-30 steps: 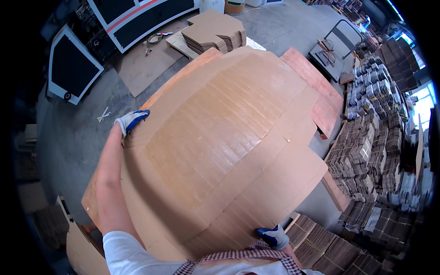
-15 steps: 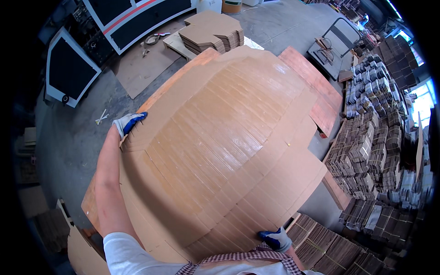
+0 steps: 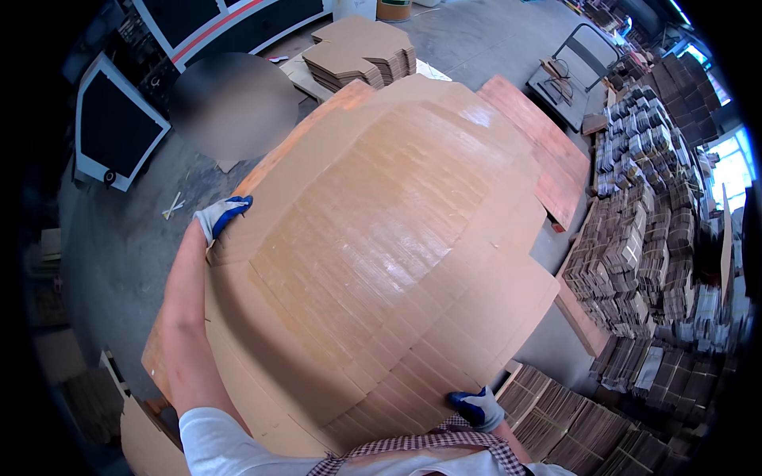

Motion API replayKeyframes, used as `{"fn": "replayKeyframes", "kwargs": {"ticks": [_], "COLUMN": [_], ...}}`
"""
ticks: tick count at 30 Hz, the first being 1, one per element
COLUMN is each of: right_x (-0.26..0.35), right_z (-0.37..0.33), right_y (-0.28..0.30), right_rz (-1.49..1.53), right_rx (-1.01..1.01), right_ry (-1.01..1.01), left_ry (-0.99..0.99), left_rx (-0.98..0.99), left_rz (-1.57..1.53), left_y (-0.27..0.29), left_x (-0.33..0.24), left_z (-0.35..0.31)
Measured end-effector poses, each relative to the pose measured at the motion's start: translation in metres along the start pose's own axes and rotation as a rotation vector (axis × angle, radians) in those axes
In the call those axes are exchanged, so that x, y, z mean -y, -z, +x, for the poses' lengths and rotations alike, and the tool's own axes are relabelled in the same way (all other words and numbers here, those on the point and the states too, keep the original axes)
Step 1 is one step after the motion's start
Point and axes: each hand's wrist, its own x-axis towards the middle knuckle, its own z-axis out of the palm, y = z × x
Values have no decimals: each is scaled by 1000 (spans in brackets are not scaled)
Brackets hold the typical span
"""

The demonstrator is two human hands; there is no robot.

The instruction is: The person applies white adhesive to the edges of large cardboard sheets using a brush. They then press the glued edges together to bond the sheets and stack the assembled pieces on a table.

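A large brown cardboard sheet (image 3: pixel 317 278) with a glossy, ribbed middle area bulges up in front of me. At its left edge my left hand (image 3: pixel 222 216), in a white and blue work glove, is closed on the cardboard. My right hand (image 3: pixel 478 408), gloved the same way, grips the near edge close to my body at the lower right. The fingertips under the sheet are hidden. More flat cardboard lies beneath it at the lower left, in the sheet's dark shadow. A reddish wooden board (image 3: pixel 548 170) sticks out from under the far right side.
Cut cardboard pieces (image 3: pixel 361 47) are stacked on a pallet beyond the sheet. Bundled cardboard stacks (image 3: pixel 615 246) line the right side, more bundles (image 3: pixel 567 420) the lower right. A platform cart (image 3: pixel 559 95) stands far right, a black-and-white machine (image 3: pixel 119 123) far left. A round blur covers some floor.
The sheet has shifted slightly, and the shine on its glossy area looks different. Both hands keep their hold in nearly the same places. A round blur now covers floor at the upper left.
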Motion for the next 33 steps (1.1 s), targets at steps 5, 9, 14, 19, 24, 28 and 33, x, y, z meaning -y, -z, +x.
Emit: {"fn": "replayKeyframes", "kwargs": {"ticks": [5, 9, 14, 19, 24, 28, 33], "right_x": [-7, -1, 6, 25, 47, 76, 98], "right_z": [10, 13, 32, 54, 84, 111, 152], "right_y": [12, 0, 3, -4, -20, -46, -59], "right_rz": [-61, -68, -42, -359, -124, -189, -222], "right_rx": [18, -17, 70, 212, 224, 274, 432], "right_ry": [6, 16, 30, 236, 23, -26, -113], "left_ry": [-82, -64, 70, 101, 190, 91, 113], "left_rx": [7, -13, -50, -116, -188, -219, -276], "left_rz": [-143, -97, -227, -164, -280, -401, -522], "left_y": [6, 7, 21, 28, 36, 56, 79], "left_x": [14, 14, 51, 77, 103, 150, 186], "left_z": [3, 0, 6, 0, -14, -33, -92]}}
